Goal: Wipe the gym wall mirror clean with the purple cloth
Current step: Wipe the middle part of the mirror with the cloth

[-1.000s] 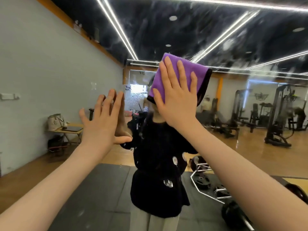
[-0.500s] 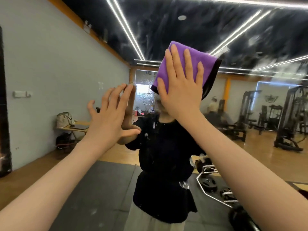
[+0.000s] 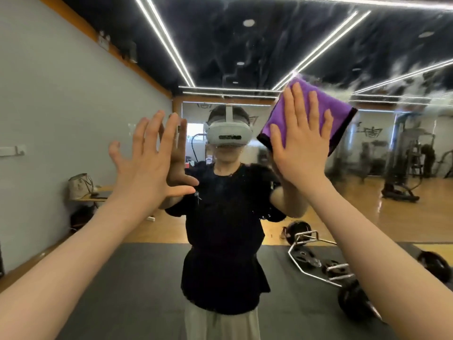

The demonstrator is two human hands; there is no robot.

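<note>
Purple cloth [image 3: 318, 106] folded, soft, light, prob grippy microfiber, pinned flat on mirror [image 3: 245, 57] up high under right hand [image 3: 301, 148], fingers straight and spread. Left hand [image 3: 147, 165] splayed against glass, holding nothing. Palm-press beats pinching imo; smears remain up top.

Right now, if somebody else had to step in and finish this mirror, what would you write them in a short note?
Right hand: fingers straight, pressing the folded purple cloth flat against the wall mirror, at about head height.
Left hand: open, fingers spread, fingertips at the glass, holding nothing.
Done: cannot tell which parts are finished.
Left: white smears remain on the upper glass, thickest at the upper right beside the cloth; small droplets sit lower down, over the reflected dark shirt. Wipe those, working on from where the cloth is.
</note>
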